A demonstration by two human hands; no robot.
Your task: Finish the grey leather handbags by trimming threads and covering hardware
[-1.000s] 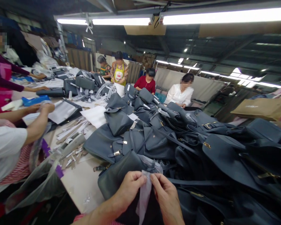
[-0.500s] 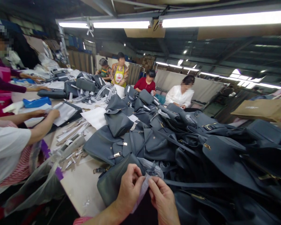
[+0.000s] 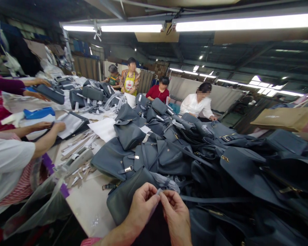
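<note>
A thin, whitish, see-through wrapping strip (image 3: 158, 191) is pinched between the fingertips of my two hands. My left hand (image 3: 143, 204) is closed on it from the left, my right hand (image 3: 174, 209) from the right, thumbs almost touching. Most of the strip is hidden behind the fingers, and I cannot tell whether it is film or tissue. Just beyond my hands lies a dark grey-blue bag (image 3: 128, 194). More crumpled pale wrapping (image 3: 166, 181) rests beside that bag, next to a bag with gold buckles (image 3: 143, 159).
Several dark bags (image 3: 246, 171) pile up to the right and ahead. Paper and card scraps (image 3: 79, 150) lie on the pale table (image 3: 86, 201) at the left. A co-worker's arm in a white sleeve (image 3: 10, 160) works close by on the left. Other people stand across the table.
My hands have drawn closer together, and much less of the strip shows between them. At the far left, a co-worker has lifted a dark bag and moved it back.
</note>
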